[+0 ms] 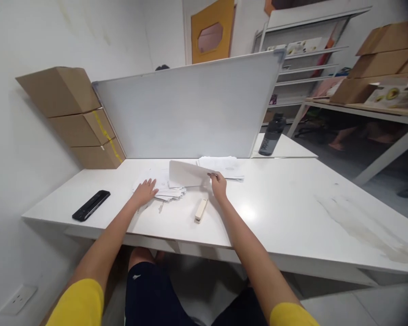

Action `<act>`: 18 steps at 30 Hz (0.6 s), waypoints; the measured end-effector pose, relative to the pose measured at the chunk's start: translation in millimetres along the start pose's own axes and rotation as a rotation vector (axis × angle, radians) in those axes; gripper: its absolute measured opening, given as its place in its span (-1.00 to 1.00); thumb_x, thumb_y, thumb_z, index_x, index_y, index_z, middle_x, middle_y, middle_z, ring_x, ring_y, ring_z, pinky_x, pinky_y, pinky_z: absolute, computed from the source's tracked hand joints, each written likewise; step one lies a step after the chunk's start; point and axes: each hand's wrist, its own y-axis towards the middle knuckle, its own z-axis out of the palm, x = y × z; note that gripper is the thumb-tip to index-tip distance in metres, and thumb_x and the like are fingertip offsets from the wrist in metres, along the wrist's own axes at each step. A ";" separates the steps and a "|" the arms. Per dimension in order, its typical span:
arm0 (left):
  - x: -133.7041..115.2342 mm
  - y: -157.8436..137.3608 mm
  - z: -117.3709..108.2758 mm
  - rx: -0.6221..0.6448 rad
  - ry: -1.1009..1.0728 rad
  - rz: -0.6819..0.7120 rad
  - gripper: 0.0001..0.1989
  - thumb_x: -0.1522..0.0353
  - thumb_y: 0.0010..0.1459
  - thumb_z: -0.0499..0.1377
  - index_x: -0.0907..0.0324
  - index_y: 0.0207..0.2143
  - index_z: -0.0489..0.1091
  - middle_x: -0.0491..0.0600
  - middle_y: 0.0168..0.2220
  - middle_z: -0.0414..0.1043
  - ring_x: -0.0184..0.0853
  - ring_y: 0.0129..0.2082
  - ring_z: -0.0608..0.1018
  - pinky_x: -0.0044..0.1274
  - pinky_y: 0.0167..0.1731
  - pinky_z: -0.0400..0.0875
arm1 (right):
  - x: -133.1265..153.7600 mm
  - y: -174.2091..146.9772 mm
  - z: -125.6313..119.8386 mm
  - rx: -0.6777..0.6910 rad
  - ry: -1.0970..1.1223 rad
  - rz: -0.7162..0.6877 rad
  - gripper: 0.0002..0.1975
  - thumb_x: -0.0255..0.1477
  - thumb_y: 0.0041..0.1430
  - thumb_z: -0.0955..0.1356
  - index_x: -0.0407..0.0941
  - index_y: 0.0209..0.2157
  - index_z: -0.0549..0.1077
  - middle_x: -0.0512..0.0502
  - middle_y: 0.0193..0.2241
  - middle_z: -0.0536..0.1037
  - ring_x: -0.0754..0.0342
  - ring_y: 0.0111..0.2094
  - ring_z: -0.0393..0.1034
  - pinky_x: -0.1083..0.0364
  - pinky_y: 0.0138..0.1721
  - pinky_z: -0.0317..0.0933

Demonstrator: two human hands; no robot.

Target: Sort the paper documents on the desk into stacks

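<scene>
A white table (279,208) stretches out before me, glossy, with a greyish smear toward its right end. A whiteboard (190,108) stands along the back, three stacked cardboard boxes (85,129) beside it on the left, a dark bottle (273,134) past its right edge. Metal shelving (302,56) rises beyond.

The left hand (145,191) lies palm down on the left paper pile (172,194), fingers spread — gripping nothing. The right hand (219,184) is closed on the right edge of a paper sheet (187,174), which tilts up between the two hands, in front of the right paper pile (224,165). A cream stapler (201,210) rests just below that sheet; a black device (91,205) lies well left of the left hand.
</scene>
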 end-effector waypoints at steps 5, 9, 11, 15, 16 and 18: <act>32.1 -20.8 32.5 -0.055 0.111 0.061 -0.45 0.24 0.32 -0.04 0.21 0.32 0.16 0.23 0.32 0.16 0.03 0.31 0.26 -0.11 0.26 0.04 | -18.9 19.6 -6.9 0.027 0.233 0.071 -0.76 -0.20 0.08 0.26 -0.06 -0.53 0.31 -0.10 -0.42 0.52 -0.11 -0.09 0.52 -0.06 -0.03 0.35; 45.5 -29.4 48.2 -0.140 0.097 0.076 -0.50 0.35 0.33 -0.09 0.19 0.28 0.21 0.19 0.29 0.23 -0.05 0.28 0.30 -0.12 0.27 0.02 | -24.7 21.1 -13.1 0.158 0.380 0.213 -0.76 -0.21 0.03 0.31 -0.08 -0.43 0.48 -0.14 -0.25 0.61 -0.09 -0.07 0.50 -0.07 0.01 0.36; 45.3 -30.6 52.2 -0.160 0.078 0.085 -0.50 0.34 0.34 -0.09 0.20 0.29 0.19 0.19 0.27 0.26 -0.08 0.29 0.29 -0.15 0.28 0.00 | -25.2 19.8 -17.0 0.234 0.378 0.277 -0.80 -0.34 -0.09 0.37 -0.06 -0.36 0.54 -0.08 -0.17 0.62 -0.06 -0.03 0.47 -0.04 0.03 0.36; 29.5 -35.0 54.2 -0.227 0.010 0.145 -0.49 0.27 0.32 -0.01 0.23 0.28 0.20 0.20 0.23 0.31 -0.09 0.28 0.29 -0.20 0.27 0.04 | -22.8 18.6 -24.4 0.377 0.234 0.411 -0.54 -0.51 -0.24 0.38 0.01 -0.19 0.57 0.00 -0.01 0.58 -0.08 0.09 0.39 -0.02 0.01 0.36; 22.0 -38.0 54.3 -0.258 -0.019 0.164 -0.49 0.26 0.31 0.00 0.23 0.26 0.22 0.21 0.21 0.33 -0.08 0.26 0.32 -0.20 0.25 0.08 | -21.8 18.4 -26.1 0.407 0.207 0.445 -0.49 -0.54 -0.26 0.38 0.02 -0.15 0.56 0.00 0.02 0.56 -0.08 0.10 0.38 -0.02 0.02 0.35; 2.4 -47.0 55.9 -0.324 -0.095 0.220 -0.54 0.24 0.30 0.02 0.23 0.18 0.31 0.21 0.14 0.40 -0.08 0.17 0.40 -0.23 0.19 0.18 | -19.5 17.5 -29.4 0.466 0.192 0.496 -0.43 -0.58 -0.28 0.37 0.00 -0.10 0.54 -0.05 0.02 0.57 -0.08 0.08 0.40 -0.03 0.02 0.34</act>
